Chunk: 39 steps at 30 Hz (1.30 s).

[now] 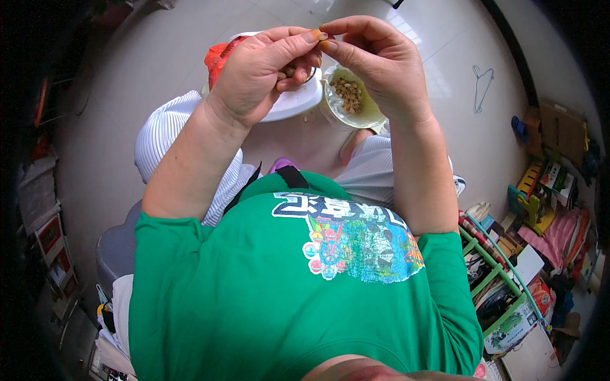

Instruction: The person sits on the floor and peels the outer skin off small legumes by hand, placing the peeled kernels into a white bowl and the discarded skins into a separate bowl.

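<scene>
My left hand (267,66) is curled around several small brown nut-like pieces (284,75), and its thumb and forefinger meet my right hand at a tiny pale piece (323,36). My right hand (375,63) pinches that piece between thumb and forefinger. Behind and below my hands stands a white stool (286,109) with a red plastic bag (216,58) on it, partly hidden by my left hand. Beside the stool, a pale green lined bucket (368,119) holds a heap of tan bits (346,93), perhaps shells.
I sit on a grey seat (114,241). A blue hanger (481,86) lies on the tiled floor (457,44). Cluttered cardboard (559,127), a green rack (483,267) and cloths line the right; more piled items (47,241) stand at the left.
</scene>
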Each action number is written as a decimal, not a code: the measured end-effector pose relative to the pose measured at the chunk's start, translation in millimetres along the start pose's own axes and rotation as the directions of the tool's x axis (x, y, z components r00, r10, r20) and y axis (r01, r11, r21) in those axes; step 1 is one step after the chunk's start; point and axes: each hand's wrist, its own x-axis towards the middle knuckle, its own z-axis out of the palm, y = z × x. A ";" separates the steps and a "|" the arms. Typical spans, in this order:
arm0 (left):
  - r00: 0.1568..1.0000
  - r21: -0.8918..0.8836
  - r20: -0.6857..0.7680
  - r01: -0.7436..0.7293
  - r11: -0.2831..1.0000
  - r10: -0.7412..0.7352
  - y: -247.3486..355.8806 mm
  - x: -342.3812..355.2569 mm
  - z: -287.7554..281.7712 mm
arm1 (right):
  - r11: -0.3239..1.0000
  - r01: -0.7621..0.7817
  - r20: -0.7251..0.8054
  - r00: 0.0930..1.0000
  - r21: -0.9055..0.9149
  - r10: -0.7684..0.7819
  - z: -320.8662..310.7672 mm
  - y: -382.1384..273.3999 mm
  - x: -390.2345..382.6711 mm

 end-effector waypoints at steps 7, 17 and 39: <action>0.998 0.184 -0.062 -0.015 0.983 0.027 2.7 -1.7 2.2 | 0.954 0.162 0.031 0.987 -0.251 -0.159 -3.0 1.4 0.0; 0.999 0.263 -0.038 0.026 0.965 -0.017 5.4 -1.7 0.9 | 0.803 0.330 0.130 0.943 -0.496 -0.308 -5.7 -6.8 -0.2; 0.999 0.236 -0.045 -0.008 0.972 0.020 3.8 0.5 1.1 | 0.947 0.155 0.097 0.986 -0.281 -0.132 -10.9 1.4 -0.9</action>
